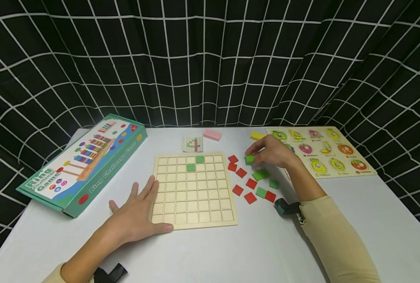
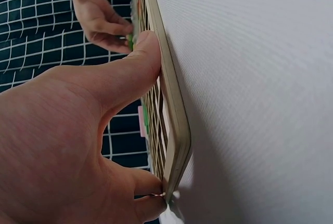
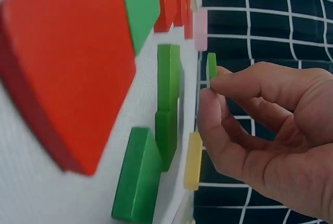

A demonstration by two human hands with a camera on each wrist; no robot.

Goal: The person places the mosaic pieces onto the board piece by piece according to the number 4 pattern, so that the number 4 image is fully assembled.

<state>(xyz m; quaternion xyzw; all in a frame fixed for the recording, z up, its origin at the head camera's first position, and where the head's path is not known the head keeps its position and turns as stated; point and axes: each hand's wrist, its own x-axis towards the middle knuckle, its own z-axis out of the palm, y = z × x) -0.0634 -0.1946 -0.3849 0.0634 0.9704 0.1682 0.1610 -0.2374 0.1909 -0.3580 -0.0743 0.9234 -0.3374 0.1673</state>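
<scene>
Fingertips of the right hand [image 1: 271, 151] pinch a small green square wooden tile [image 1: 249, 159], lifted just off the white bench [image 1: 302, 243] to the right of the pale wooden grid board [image 1: 195, 189]; in the right wrist view the tile [image 3: 211, 68] stands on edge between thumb and forefinger. The board lies to the left of that grip, and its two filled cells, both green [image 1: 195, 163], sit in the top rows, so the right hand is the nearer one. The left hand [image 1: 135, 214] lies flat with fingers straight, pressing the board's near left corner, thumb against its edge [image 2: 171, 104]. Loose red and green tiles [image 1: 254, 184] lie scattered between board and right forearm. A teal box [image 1: 84, 163] at far left reads "Ring Challenge Game"; a fruit peg puzzle [image 1: 323, 151] carries small labels too fine to read.
</scene>
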